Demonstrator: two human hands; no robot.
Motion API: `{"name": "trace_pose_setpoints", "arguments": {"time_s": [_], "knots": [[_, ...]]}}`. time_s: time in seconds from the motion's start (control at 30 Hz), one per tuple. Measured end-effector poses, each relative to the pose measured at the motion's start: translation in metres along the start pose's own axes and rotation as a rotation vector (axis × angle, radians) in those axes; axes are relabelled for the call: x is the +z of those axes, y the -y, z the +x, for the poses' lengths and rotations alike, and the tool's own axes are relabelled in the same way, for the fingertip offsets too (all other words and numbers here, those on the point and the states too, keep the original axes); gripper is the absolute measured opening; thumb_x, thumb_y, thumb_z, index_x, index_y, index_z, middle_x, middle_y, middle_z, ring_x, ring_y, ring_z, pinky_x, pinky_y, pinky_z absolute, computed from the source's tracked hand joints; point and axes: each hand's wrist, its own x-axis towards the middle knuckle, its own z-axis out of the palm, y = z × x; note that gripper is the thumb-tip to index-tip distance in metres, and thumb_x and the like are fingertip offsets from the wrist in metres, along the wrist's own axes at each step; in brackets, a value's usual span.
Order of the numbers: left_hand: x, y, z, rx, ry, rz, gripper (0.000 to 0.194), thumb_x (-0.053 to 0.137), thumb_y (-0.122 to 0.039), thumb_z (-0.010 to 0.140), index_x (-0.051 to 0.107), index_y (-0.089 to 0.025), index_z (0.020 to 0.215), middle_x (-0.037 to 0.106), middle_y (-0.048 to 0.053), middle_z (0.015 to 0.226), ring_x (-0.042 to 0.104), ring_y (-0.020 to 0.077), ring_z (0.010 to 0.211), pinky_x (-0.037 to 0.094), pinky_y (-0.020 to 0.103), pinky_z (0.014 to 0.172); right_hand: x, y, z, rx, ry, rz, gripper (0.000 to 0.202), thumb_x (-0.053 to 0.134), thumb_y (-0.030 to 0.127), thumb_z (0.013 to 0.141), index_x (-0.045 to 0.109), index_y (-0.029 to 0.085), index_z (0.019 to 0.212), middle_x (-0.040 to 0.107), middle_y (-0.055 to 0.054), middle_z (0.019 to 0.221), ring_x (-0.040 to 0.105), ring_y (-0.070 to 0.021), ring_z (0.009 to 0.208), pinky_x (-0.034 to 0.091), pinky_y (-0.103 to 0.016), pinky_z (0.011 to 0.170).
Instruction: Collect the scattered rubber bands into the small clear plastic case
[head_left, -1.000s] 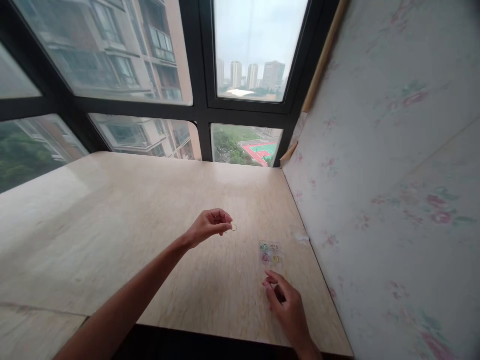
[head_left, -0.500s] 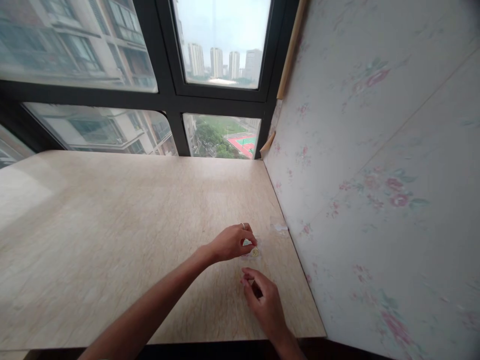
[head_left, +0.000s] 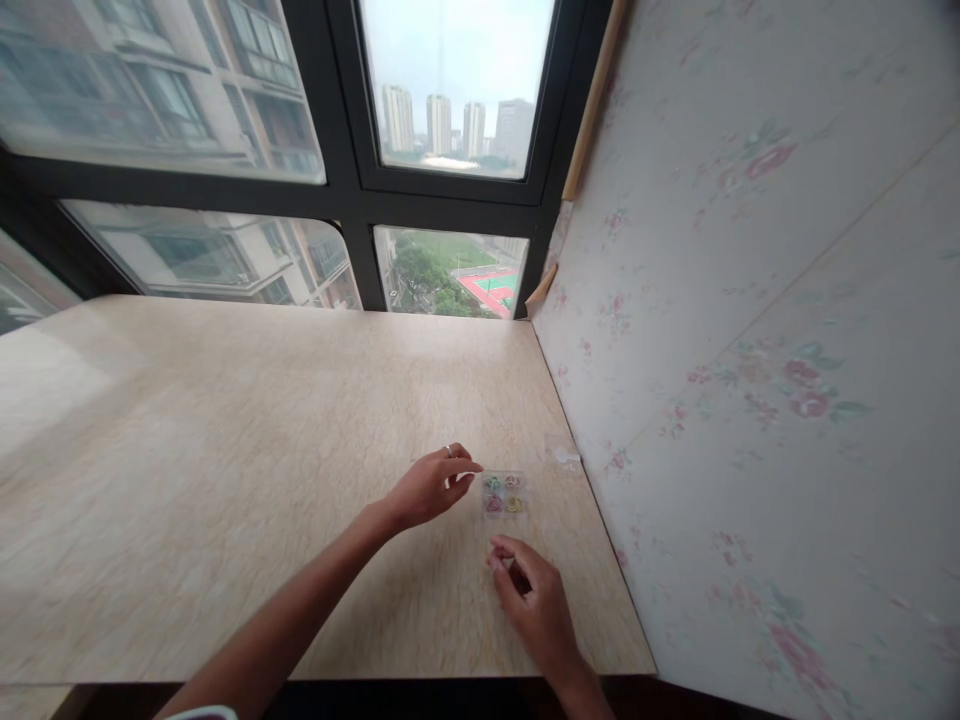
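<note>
A small clear plastic packet holding four coloured rings, green, pink and yellow among them [head_left: 503, 494], lies flat on the pale marble-patterned bench [head_left: 225, 480], near its right edge and close to the floral-papered wall [head_left: 750, 300]. The left hand [head_left: 431, 487], with a thin ring on one finger [head_left: 448, 450], reaches in from the left with its fingertips pinched together just beside the packet's left edge; whether anything sits in that grip is too small to tell. The right hand [head_left: 534, 600] rests on the bench just below the packet, fingers curled loosely inward, apparently holding nothing, though its palm is hidden. A second scrap of clear plastic [head_left: 562, 455] lies apart, nearer the wall. To handle such a light, slippery packet well, it seems wise to steady its near edge with the right fingertips while the left works with a fine pinch at the side, keeping it flat so the rings do not slide out or roll toward the bench edge.
</note>
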Motion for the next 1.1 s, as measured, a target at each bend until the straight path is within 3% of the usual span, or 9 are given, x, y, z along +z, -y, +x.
{"name": "trace_pose_setpoints", "arguments": {"time_s": [0.2,0.3,0.37,0.43,0.53,0.6,0.67,0.87,1.1], "knots": [[-0.017,0.044,-0.053,-0.093,-0.286,0.251,0.025,0.044,-0.017,0.088,0.066,-0.019,0.101,0.063,0.010,0.101,0.060,0.0200,0.093,0.050,0.035,0.081,-0.008,0.005,-0.003,0.025,0.049,0.142,0.025,0.053,0.032,0.089,0.062,0.019,0.108,0.068,-0.006,0.093,0.058,-0.0113,0.056,0.052,-0.024,0.051],[-0.026,0.060,-0.077,-0.201,-0.321,0.285,0.026,0.043,-0.020,0.088,0.066,-0.019,0.101,0.064,0.010,0.103,0.061,0.0211,0.095,0.050,0.036,0.085,-0.033,0.018,0.008,-0.038,0.082,0.100,0.030,0.054,0.030,0.088,0.057,0.023,0.117,0.065,-0.006,0.100,0.058,-0.0123,0.062,0.052,-0.027,0.059],[-0.030,0.068,-0.086,-0.263,-0.336,0.289,0.026,0.043,-0.023,0.088,0.065,-0.019,0.100,0.065,0.009,0.103,0.061,0.0219,0.095,0.049,0.037,0.087,-0.055,0.027,0.026,-0.053,0.042,-0.014,0.037,0.056,0.031,0.088,0.053,0.024,0.124,0.064,-0.002,0.081,0.055,-0.0134,0.060,0.051,-0.029,0.061],[-0.032,0.072,-0.089,-0.299,-0.347,0.288,0.025,0.044,-0.025,0.087,0.066,-0.020,0.098,0.066,0.009,0.101,0.061,0.0228,0.095,0.049,0.038,0.087,-0.076,0.031,0.051,-0.051,-0.010,-0.158,0.048,0.058,0.031,0.085,0.048,0.023,0.131,0.063,-0.001,0.078,0.053,-0.0139,0.057,0.050,-0.030,0.062],[-0.032,0.075,-0.087,-0.311,-0.355,0.269,0.024,0.045,-0.027,0.086,0.066,-0.020,0.095,0.067,0.009,0.097,0.061,0.0240,0.093,0.049,0.039,0.086,-0.098,0.028,0.094,-0.015,0.010,-0.428,0.057,0.057,0.027,0.082,0.043,0.023,0.137,0.058,-0.011,0.123,0.057,-0.0125,0.061,0.051,-0.034,0.070],[-0.033,0.076,-0.087,-0.323,-0.367,0.223,0.023,0.047,-0.027,0.084,0.066,-0.020,0.094,0.067,0.009,0.097,0.061,0.0243,0.093,0.049,0.039,0.086,-0.104,0.020,0.121,0.038,0.103,-0.593,0.065,0.058,0.022,0.080,0.039,0.021,0.142,0.044,-0.013,0.143,0.064,-0.0188,0.090,0.048,-0.036,0.087],[-0.036,0.077,-0.088,-0.347,-0.391,0.139,0.023,0.047,-0.028,0.083,0.066,-0.019,0.093,0.068,0.008,0.097,0.062,0.0233,0.093,0.049,0.038,0.085,-0.106,0.010,0.142,0.111,0.252,-0.724,0.077,0.063,0.017,0.074,0.033,0.015,0.145,0.034,-0.015,0.150,0.045,-0.0245,0.128,0.035,-0.037,0.105],[-0.044,0.083,-0.092,-0.431,-0.451,-0.064,0.024,0.046,-0.032,0.083,0.065,-0.019,0.090,0.070,0.006,0.094,0.065,0.0201,0.086,0.052,0.033,0.077,-0.106,-0.014,0.173,0.213,0.404,-0.796,0.093,0.078,0.011,0.055,0.043,0.012,0.140,0.045,-0.017,0.143,0.044,-0.0272,0.130,0.033,-0.036,0.108],[-0.043,0.083,-0.089,-0.392,-0.424,-0.043,0.023,0.047,-0.032,0.080,0.066,-0.020,0.086,0.069,0.006,0.092,0.064,0.0217,0.085,0.051,0.035,0.078,-0.103,-0.017,0.175,0.199,0.367,-0.834,0.083,0.078,0.008,0.052,0.055,0.015,0.131,0.054,-0.015,0.135,0.049,-0.0305,0.126,0.037,-0.039,0.105]]}}
